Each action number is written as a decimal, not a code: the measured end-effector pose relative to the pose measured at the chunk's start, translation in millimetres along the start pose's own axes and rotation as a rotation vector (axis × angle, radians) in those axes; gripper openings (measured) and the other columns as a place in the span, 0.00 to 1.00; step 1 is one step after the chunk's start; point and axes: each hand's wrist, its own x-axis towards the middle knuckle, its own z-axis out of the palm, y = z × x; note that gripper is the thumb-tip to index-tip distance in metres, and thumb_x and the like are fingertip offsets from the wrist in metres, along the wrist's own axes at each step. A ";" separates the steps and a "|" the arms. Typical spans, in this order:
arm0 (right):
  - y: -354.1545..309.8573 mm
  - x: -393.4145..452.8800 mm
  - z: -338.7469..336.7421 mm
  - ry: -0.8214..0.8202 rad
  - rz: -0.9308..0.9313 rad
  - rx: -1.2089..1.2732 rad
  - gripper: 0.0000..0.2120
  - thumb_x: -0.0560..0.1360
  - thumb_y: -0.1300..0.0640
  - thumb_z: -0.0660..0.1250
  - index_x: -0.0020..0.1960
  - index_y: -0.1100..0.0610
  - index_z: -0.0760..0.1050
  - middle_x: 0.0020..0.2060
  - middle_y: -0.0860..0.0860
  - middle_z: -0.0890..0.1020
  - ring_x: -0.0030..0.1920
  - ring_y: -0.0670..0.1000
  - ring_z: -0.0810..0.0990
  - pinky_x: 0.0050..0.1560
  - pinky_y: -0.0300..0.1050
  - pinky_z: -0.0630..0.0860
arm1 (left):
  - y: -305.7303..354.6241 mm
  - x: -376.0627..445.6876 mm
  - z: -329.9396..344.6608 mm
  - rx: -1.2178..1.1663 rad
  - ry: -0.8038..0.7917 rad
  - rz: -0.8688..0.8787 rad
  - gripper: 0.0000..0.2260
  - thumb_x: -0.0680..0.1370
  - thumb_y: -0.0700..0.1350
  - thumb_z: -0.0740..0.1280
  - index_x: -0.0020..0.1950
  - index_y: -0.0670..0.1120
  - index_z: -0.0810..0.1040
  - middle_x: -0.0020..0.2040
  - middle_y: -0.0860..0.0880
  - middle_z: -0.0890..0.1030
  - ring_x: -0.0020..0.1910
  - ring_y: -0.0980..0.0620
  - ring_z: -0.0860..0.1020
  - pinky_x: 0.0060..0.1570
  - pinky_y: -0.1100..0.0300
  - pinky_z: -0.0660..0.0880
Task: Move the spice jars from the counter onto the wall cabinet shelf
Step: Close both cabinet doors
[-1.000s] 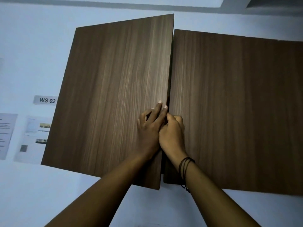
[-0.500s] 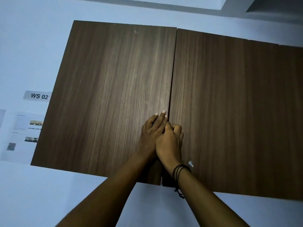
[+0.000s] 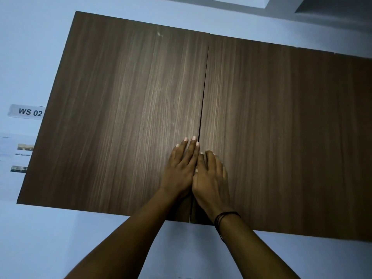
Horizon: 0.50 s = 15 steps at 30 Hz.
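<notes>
Both your hands lie flat on the cabinet (image 3: 124, 109) doors, side by side, touching at the thumbs. Your L hand (image 3: 180, 170) rests on the L door (image 3: 120, 117), fingers (image 3: 192, 147) straight and pressed together, tips just beside the seam. Your R hand (image 3: 211, 178) rests on the R door (image 3: 281, 137), fingers (image 3: 210, 158) slightly curled and a bit spread, pinching nothing. Both doors sit flush, seam a thin dark line running up from betw. your fingertips. Forearms reach up from below, converging; black bands (image 3: 223, 217) on R wrist. Jars & shelf: not visible. WS 02 label (image 3: 28, 111) well L of your fingers.
</notes>
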 end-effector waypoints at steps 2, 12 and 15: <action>11.3 -4.8 4.9 -0.033 -0.026 -0.006 0.29 0.80 0.48 0.43 0.79 0.55 0.54 0.79 0.56 0.57 0.79 0.58 0.55 0.78 0.56 0.50 | 0.4 -2.5 0.7 -0.004 0.007 0.003 0.27 0.84 0.51 0.53 0.79 0.38 0.60 0.80 0.39 0.58 0.80 0.40 0.55 0.77 0.42 0.58; 25.6 -5.0 21.6 -0.075 -0.039 -0.069 0.30 0.80 0.40 0.35 0.78 0.50 0.34 0.79 0.51 0.36 0.79 0.53 0.35 0.76 0.56 0.33 | -9.1 -9.8 -1.0 0.014 0.020 0.056 0.25 0.83 0.50 0.51 0.78 0.39 0.62 0.79 0.39 0.61 0.79 0.40 0.59 0.76 0.41 0.60; 23.3 4.5 10.3 -0.060 0.004 -0.054 0.31 0.80 0.39 0.36 0.78 0.51 0.34 0.78 0.52 0.37 0.79 0.54 0.36 0.76 0.58 0.33 | -14.5 -8.5 -4.7 0.033 -0.062 -0.002 0.28 0.83 0.53 0.47 0.81 0.41 0.54 0.81 0.40 0.51 0.81 0.41 0.50 0.79 0.42 0.48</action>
